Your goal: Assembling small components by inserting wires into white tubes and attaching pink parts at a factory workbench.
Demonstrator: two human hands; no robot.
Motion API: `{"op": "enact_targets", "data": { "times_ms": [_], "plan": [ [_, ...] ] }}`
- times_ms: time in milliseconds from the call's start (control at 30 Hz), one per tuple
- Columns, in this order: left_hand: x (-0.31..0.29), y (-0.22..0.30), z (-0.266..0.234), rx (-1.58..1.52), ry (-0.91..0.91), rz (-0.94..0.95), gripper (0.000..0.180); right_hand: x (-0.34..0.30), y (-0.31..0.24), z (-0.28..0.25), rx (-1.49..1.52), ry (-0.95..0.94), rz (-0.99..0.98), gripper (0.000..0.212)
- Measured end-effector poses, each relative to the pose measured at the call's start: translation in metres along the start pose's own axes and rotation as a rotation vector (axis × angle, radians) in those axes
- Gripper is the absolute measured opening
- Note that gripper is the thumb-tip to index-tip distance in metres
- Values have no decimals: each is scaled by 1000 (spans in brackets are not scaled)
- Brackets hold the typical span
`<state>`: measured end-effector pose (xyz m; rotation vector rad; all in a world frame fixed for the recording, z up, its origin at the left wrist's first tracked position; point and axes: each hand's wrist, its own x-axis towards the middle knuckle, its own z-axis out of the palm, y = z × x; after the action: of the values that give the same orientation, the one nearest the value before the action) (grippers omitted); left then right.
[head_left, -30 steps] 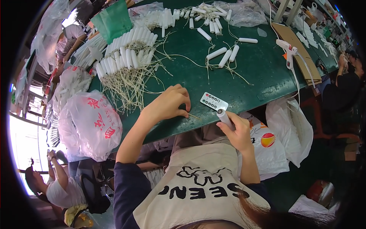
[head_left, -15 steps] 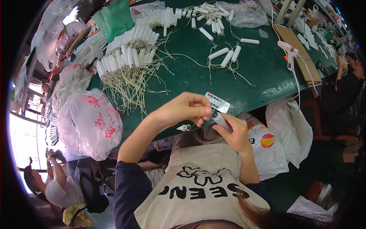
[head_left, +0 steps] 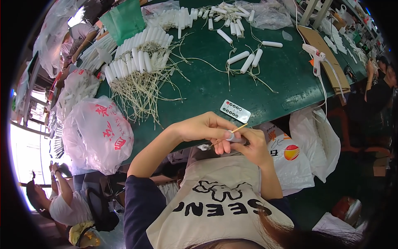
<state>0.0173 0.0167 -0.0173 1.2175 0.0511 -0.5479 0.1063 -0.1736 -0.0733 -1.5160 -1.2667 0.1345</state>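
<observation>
Here, right hand (head_left: 256,147) pinching white tube (head_left: 238,139), left hand (head_left: 207,128) at tube's end, grip unclear, black-lettered apron (head_left: 219,198)

Left hand (head_left: 205,126) now at tube (head_left: 237,140)

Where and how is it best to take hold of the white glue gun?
The white glue gun is probably best gripped around its handle, coming from the near side: the handle points that way, its cord trailing from the end.
</observation>
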Motion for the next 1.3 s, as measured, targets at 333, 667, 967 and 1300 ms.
{"op": "enact_targets", "data": {
  "times_ms": [333, 667, 967, 1300],
  "plan": [
    [-19, -10, -3, 77, -25, -8, 22, 30, 26, -5, -348, 149, 148, 32],
    [-22, -12, -1, 156, -98, -53, 26, 32, 26, 10, -562, 66, 214, 40],
    [-20, -16, -2, 119, -70, -70, 27, 29, 28, 0, -221, 90, 167, 30],
    [-22, -14, -4, 103, -33, -59, 26, 19, 6, -57, 357, -32, 512, 16]
  ]
}}
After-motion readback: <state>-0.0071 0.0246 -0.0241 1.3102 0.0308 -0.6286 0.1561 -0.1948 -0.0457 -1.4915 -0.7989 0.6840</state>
